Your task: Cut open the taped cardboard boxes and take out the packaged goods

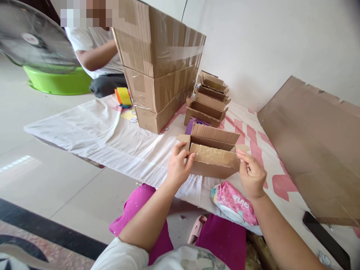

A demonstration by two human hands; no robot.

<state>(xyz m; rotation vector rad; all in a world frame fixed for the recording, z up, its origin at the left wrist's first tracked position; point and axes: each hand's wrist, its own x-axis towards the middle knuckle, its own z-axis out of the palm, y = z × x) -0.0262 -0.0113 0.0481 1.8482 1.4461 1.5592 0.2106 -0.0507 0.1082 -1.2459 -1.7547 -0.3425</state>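
Head view:
1. The open carton (210, 170) sits on the printed cloth (153, 155), near its edge, between both hands.
2. The left hand (178, 167) has its fingers closed on the left corner; the right hand (253, 176) pinches the right end flap (243, 147).
3. Uneven pulling could tear cardboard (the front flap (213, 155) looks ragged-edged).
4. A forearm's nudge might tip the pink packet (235, 202) off.
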